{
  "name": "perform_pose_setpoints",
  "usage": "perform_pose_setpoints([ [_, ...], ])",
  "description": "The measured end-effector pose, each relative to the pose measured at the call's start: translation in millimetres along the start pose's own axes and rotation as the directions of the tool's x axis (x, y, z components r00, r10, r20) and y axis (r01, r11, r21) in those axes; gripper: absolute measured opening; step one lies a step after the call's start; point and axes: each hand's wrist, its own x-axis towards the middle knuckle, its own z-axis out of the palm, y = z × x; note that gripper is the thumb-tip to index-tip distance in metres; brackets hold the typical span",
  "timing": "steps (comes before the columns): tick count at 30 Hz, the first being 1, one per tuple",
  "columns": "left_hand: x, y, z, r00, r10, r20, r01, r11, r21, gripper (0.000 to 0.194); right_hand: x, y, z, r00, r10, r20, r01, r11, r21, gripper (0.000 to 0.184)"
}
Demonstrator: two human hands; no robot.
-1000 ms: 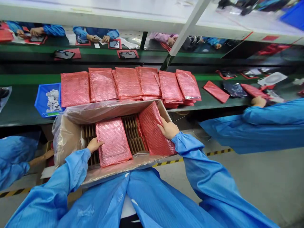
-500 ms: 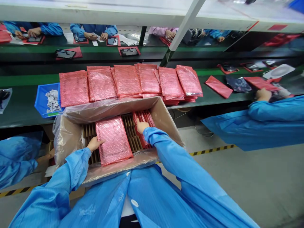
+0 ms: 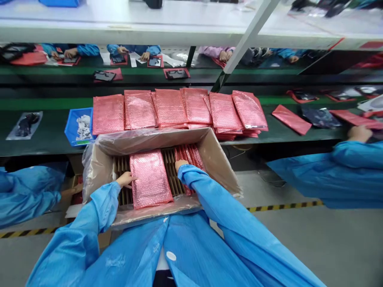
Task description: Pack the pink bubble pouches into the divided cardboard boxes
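Observation:
A cardboard box (image 3: 220, 165) lined with clear plastic stands in front of me, with brown cardboard dividers (image 3: 171, 171) inside. Across the dividers lies a pink bubble-wrap pouch (image 3: 151, 179). My left hand (image 3: 126, 179) grips this pouch by its left edge, thumb on top. At the box's right end, several pink pouches (image 3: 196, 155) stand upright in the slots. My right hand (image 3: 180, 164) is down among them at their left side; its fingers are mostly hidden by the sleeve and pouches, so its grip does not show.
Behind the box, stacks of pink bubble-wrap pouches (image 3: 170, 107) line the green bench (image 3: 54, 145). A blue bin (image 3: 72, 127) with small white packets sits left of them. Co-workers' sleeves (image 3: 353, 167) reach in at right and left. A slanted post (image 3: 251, 36) rises beyond.
My view has shifted, so the scene sits farther right and slightly lower. My right hand has gone deeper among the upright pouches. My left hand stays at the pouch's edge.

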Motion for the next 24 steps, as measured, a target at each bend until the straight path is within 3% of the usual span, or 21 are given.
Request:
perform_pose_setpoints([
  [3, -5, 3, -4.2, 1.000, -0.014, 0.025, 0.014, 0.999, -0.035, 0.018, -7, -4, -3, 0.999, 0.023, -0.037, -0.023, 1.000, 0.018, 0.035],
  [6, -5, 0, -1.8, 1.000, -0.007, -0.024, 0.005, 0.997, -0.081, 0.017, -13, -10, -2, 0.995, -0.047, -0.089, 0.051, 0.998, 0.047, 0.035],
  [10, -2, -6, 7.2, 0.996, -0.034, -0.078, 0.026, 0.994, -0.107, 0.017, -12, -25, 11, 0.986, -0.164, -0.024, 0.165, 0.976, 0.144, 0.042],
  [15, -5, -9, 20.2, 0.995, -0.007, -0.102, -0.001, 0.997, -0.077, 0.017, -12, -34, 23, 0.991, -0.133, 0.002, 0.129, 0.965, 0.228, 0.057],
  [21, -13, -5, 19.5, 0.998, 0.026, -0.065, -0.029, 0.998, -0.050, 0.021, -25, -32, 5, 0.988, -0.132, -0.078, 0.151, 0.924, 0.352, 0.036],
  [24, -11, -6, 17.1, 0.996, 0.049, -0.074, -0.053, 0.997, -0.052, 0.029, -29, -13, -11, 0.982, -0.111, -0.151, 0.160, 0.916, 0.367, 0.031],
])
